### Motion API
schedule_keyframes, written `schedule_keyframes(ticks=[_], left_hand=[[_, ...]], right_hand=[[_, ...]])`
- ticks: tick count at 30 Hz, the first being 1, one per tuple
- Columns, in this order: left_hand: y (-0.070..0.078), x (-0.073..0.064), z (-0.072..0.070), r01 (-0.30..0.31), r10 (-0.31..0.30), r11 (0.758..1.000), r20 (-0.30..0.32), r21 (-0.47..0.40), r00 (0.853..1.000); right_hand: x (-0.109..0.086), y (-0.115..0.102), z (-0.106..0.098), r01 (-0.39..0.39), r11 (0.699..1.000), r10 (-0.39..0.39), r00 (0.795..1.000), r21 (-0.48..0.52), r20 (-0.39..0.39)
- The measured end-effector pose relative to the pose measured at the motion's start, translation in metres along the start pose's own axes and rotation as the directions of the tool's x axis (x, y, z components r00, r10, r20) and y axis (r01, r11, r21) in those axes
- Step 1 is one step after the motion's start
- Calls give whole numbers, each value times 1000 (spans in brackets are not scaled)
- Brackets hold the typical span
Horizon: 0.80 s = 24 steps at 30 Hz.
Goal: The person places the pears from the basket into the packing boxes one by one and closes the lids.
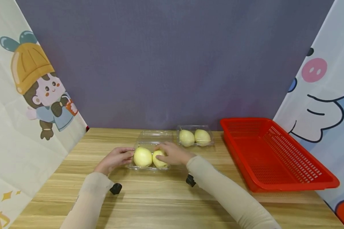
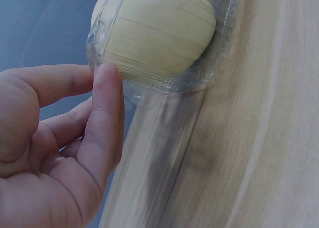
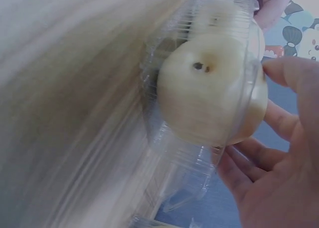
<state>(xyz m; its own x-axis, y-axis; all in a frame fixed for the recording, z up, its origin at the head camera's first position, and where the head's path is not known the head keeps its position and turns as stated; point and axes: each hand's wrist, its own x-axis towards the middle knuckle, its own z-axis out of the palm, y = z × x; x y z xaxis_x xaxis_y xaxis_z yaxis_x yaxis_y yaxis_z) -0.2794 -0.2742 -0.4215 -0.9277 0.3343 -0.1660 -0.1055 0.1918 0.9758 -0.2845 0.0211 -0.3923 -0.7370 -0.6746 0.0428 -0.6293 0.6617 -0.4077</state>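
Observation:
A clear plastic clamshell box point(image 1: 154, 136) lies with its lid folded back, two pale yellow pears side by side in its tray. My left hand point(image 1: 116, 159) pinches the tray's left rim between thumb and fingers, close beside the left pear point(image 1: 142, 157). Over the right pear point(image 1: 158, 163) my right hand point(image 1: 173, 153) curves, gripping it with thumb and fingers. In the right wrist view that pear point(image 3: 202, 93) sits within the ribbed plastic wall, its dark-spotted end toward the camera. The left wrist view has the left pear point(image 2: 159, 33) behind creased clear plastic.
Behind and to the right, a second clear box point(image 1: 192, 127) holds two more pears point(image 1: 202, 137). A red perforated plastic basket point(image 1: 242, 159) stands on the right of the wooden table point(image 1: 149, 203). A grey-purple panel point(image 1: 172, 63) rises at the table's back edge.

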Motion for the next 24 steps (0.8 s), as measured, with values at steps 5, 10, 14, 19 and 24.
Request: schedule_keyframes(ticks=[5, 10, 14, 19, 24], left_hand=[[-1, 1, 0, -1, 1, 1000, 3, -2, 1000], [-2, 2, 0, -1, 1, 1000, -1, -6, 1000], [-3, 3, -1, -2, 2, 1000, -2, -10, 1000], [-3, 4, 1, -12, 12, 1000, 3, -24, 1000], [-3, 4, 1, -16, 16, 999, 7, -31, 1000]], right_hand=[[-4, 5, 3, 1, 1000, 1, 994, 16, -109], [-9, 16, 5, -8, 998, 23, 967, 63, -254], [-14, 25, 6, -31, 992, 66, 950, 120, -304], [-21, 34, 6, -66, 986, 112, 944, 153, -310], [-26, 38, 7, -100, 982, 144, 946, 161, -291]])
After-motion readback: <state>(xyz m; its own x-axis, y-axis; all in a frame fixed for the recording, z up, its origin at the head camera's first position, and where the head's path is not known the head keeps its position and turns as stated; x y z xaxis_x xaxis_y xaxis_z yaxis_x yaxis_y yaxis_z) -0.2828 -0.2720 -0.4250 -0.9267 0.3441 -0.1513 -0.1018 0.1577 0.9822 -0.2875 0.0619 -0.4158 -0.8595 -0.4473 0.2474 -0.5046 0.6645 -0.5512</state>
